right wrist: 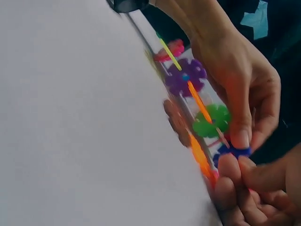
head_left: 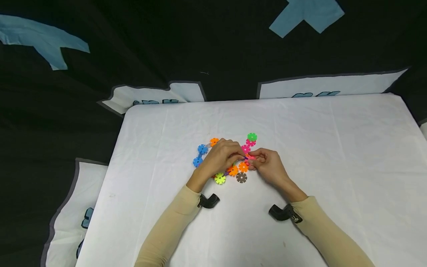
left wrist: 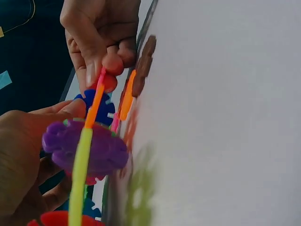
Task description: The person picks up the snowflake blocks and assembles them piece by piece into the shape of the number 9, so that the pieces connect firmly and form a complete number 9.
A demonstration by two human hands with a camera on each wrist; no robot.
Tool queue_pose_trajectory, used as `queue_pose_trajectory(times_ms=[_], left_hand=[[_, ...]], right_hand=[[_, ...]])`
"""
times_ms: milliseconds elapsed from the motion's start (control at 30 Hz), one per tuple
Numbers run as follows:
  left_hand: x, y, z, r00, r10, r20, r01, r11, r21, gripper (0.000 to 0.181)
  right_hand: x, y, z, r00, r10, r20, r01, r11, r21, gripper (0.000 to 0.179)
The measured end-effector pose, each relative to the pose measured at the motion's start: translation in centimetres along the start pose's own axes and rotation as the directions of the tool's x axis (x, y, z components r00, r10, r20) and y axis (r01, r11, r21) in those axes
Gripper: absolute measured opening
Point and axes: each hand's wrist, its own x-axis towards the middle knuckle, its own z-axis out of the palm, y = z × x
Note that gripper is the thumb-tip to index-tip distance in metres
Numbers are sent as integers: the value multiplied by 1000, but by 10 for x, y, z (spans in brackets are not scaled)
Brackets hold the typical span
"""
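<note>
Above the white table, my left hand (head_left: 224, 155) pinches a dark blue notched plastic disc (right wrist: 235, 151) between thumb and finger. That disc belongs to a chain of interlocked discs, including a green disc (right wrist: 212, 121), a purple disc (left wrist: 87, 146) and a yellow disc (head_left: 220, 178). Facing it, my right hand (head_left: 268, 163) pinches a pink disc (left wrist: 102, 77), mostly hidden by its fingertips, right at the blue disc's edge. Blue discs (head_left: 202, 149) and an orange disc (head_left: 214, 141) show beyond my left hand.
A brown disc (head_left: 241, 177) and another orange disc (head_left: 243, 167) lie just in front of the hands. Behind them a bright green disc (head_left: 252, 137) meets pink discs (head_left: 251, 143). The white-covered table (head_left: 333, 159) ends at a dark curtain (head_left: 213, 48).
</note>
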Motion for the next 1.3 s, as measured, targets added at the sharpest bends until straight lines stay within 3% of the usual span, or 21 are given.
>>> queue_pose_trajectory(times_ms=[67, 133, 200, 300, 433, 567, 633, 767, 900, 1033, 1300], left_hand=[[0, 0, -4, 999, -19, 31, 19, 1000, -1, 5], [0, -1, -9, 997, -46, 68, 47, 999, -12, 6], [-2, -4, -14, 991, -83, 102, 85, 996, -17, 6], [-5, -9, -20, 986, -116, 123, 120, 992, -30, 6], [-6, -10, -22, 982, -130, 140, 133, 991, -11, 8], [-6, -5, -21, 967, -176, 183, 166, 984, 69, 21], [-5, -1, -19, 958, -193, 210, 170, 978, 123, 31], [-3, 3, -12, 953, -188, 238, 141, 969, 201, 44], [-2, 3, -6, 956, -180, 231, 126, 965, 232, 44], [-2, 2, -4, 958, -179, 224, 130, 967, 219, 40], [-2, 1, -9, 961, -171, 215, 145, 981, 131, 38]], right_hand=[[0, -4, -5, 999, -7, 39, 11, 996, -91, 26], [1, -8, -14, 996, -45, 83, 64, 969, -239, 30], [-1, -14, -25, 985, -72, 155, 129, 911, -392, 35], [-6, -20, -43, 957, -61, 285, 222, 788, -575, 39], [-13, -24, -52, 913, 10, 407, 294, 675, -676, 40], [-14, -24, -47, 903, -7, 429, 348, 596, -723, 33], [-14, -22, -45, 906, -21, 423, 358, 571, -738, 30], [-11, -20, -44, 926, -53, 375, 333, 583, -741, 29], [-7, -16, -43, 939, -118, 323, 328, 596, -733, 26], [-4, -12, -41, 941, -163, 295, 331, 614, -717, 20], [0, -7, -31, 927, -262, 270, 375, 692, -617, 14]])
